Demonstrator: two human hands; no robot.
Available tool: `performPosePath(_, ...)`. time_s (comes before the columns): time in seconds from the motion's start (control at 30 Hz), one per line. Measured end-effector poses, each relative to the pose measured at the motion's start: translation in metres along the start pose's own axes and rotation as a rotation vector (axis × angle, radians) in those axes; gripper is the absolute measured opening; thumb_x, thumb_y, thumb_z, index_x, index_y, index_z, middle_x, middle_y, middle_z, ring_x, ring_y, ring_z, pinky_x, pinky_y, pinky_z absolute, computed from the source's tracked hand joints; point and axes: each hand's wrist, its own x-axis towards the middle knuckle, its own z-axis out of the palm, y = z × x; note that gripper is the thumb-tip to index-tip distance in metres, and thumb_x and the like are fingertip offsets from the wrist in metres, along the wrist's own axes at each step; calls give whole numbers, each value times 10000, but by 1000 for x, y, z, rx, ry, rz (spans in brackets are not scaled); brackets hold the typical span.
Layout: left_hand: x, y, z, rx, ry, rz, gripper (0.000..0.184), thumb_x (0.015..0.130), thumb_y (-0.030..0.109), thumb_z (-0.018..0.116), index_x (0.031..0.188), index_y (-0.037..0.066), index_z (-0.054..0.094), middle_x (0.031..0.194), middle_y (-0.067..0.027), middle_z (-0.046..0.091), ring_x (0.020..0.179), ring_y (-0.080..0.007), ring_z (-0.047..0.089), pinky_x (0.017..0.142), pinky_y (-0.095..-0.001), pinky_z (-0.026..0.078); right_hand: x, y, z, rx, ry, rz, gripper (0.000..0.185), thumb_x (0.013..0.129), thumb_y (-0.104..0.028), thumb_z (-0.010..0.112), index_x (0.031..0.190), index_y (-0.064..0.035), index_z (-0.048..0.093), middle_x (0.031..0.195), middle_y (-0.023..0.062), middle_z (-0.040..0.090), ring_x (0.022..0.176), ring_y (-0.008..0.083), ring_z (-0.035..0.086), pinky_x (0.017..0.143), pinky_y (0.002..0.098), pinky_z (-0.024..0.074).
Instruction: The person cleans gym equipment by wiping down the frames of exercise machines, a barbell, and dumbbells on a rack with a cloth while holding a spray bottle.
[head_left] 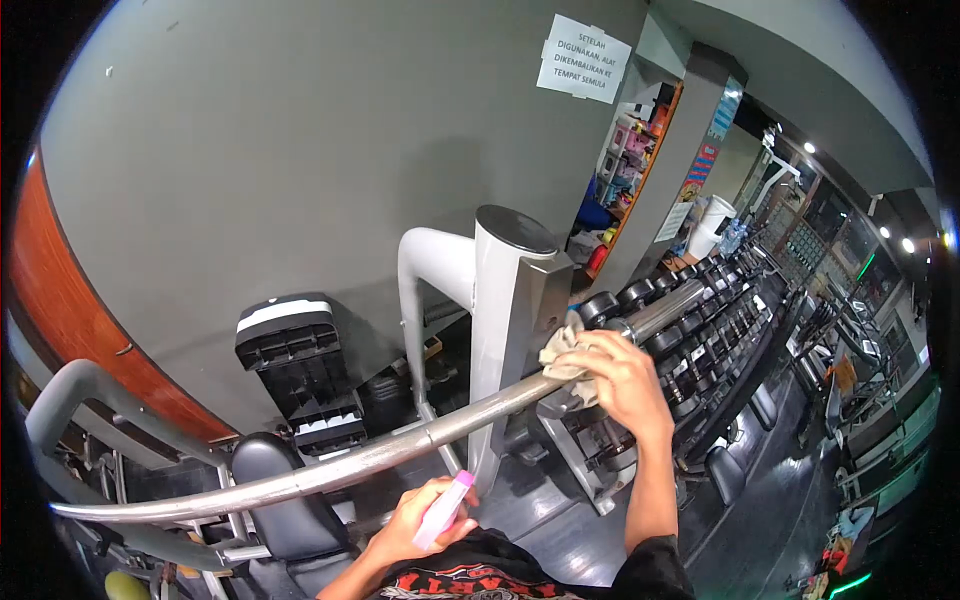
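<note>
My right hand [622,378] is closed on a crumpled pale cloth [562,347], pressing it against a long metal bar [365,457] near the grey upright post. Low in front of my body, my left hand [405,525] wraps round a small whitish-pink bottle [440,515] with a pink top. The bottle is tilted, its top pointing up and right, below the bar and apart from it. The bar runs from the far left across to the right, past the post [497,330]. My right fingers cover part of the cloth.
A rack of dumbbells [690,345] stretches away on the right. Behind the bar are a black padded seat [275,480] and a black-and-white machine part [290,345] near the grey wall. A paper notice [584,58] hangs above. White buckets [711,225] stand farther back.
</note>
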Motion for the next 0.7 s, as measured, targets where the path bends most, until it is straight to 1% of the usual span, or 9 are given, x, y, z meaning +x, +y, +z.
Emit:
performPosePath(0.07, -1, 2, 4, 1, -12, -43, 345, 775, 18, 734, 1052, 9, 527, 908, -96, 664, 691, -157, 633, 673, -283, 504, 9, -3, -19, -212, -3, 186, 416, 706, 56, 551, 1006, -186, 707, 1053, 76, 643, 964, 259, 628, 781, 361, 526)
performPosePath(0.13, 3, 9, 8, 109, -24, -63, 323, 793, 22, 720, 1051, 10, 525, 953, -113, 674, 723, -163, 656, 689, -289, 518, 21, 2, -23, -162, 281, 248, 440, 717, 84, 561, 1057, -167, 683, 1024, 119, 633, 930, 274, 637, 765, 366, 537)
performPosePath(0.2, 6, 20, 13, 129, -20, -115, 318, 800, 21, 713, 1055, 8, 523, 968, -117, 675, 736, -161, 662, 694, -291, 522, 42, -16, -27, -17, 500, 133, 483, 695, 111, 570, 1073, -169, 679, 1033, 129, 611, 909, 297, 635, 757, 378, 539)
performPosePath(0.33, -2, 13, 27, 43, 11, -206, 317, 813, 26, 701, 1071, 4, 518, 980, -108, 676, 720, -146, 660, 686, -293, 524, 64, -28, 0, -121, 304, -249, 495, 663, 56, 633, 1039, -260, 700, 1092, 37, 591, 1057, 250, 565, 843, 373, 497)
performPosePath(0.43, 0, 18, 33, 162, 57, -188, 318, 817, 60, 701, 1070, -3, 520, 942, -96, 678, 695, -137, 648, 668, -281, 516, 53, 1, 18, -74, 396, -422, 453, 655, 21, 653, 1003, -262, 710, 1070, 8, 602, 1090, 253, 547, 857, 372, 482)
performPosePath(0.53, 0, 20, 35, 268, 77, -165, 314, 824, 97, 687, 1066, -11, 517, 897, -88, 676, 673, -132, 634, 659, -274, 505, 21, 49, 39, 76, 395, -299, 459, 652, 63, 623, 1000, -223, 713, 1076, 70, 613, 1044, 283, 585, 834, 396, 506)
performPosePath(0.57, -3, 15, 43, 77, 181, -221, 313, 824, 109, 677, 1058, -16, 512, 839, -87, 673, 682, -137, 632, 682, -283, 496, 13, 59, 42, 164, 348, -152, 468, 662, 86, 599, 1021, -196, 704, 1076, 96, 612, 1027, 295, 596, 842, 397, 508)
performPosePath(0.63, -2, 12, 48, 138, 180, -180, 312, 824, 105, 673, 1059, -17, 508, 822, -89, 670, 672, -139, 629, 681, -284, 493, 10, 68, 43, 240, 242, 62, 459, 707, 131, 541, 1082, -103, 664, 1094, 155, 614, 1036, 322, 607, 899, 378, 487)
performPosePath(0.7, 8, 27, 53, 281, 140, -242, 298, 829, 108, 669, 1043, -25, 510, 773, -90, 663, 661, -144, 622, 688, -290, 486, 25, 55, 34, 346, 320, 45, 441, 725, 127, 535, 1097, -81, 649, 1110, 157, 616, 1059, 316, 602, 917, 366, 474)
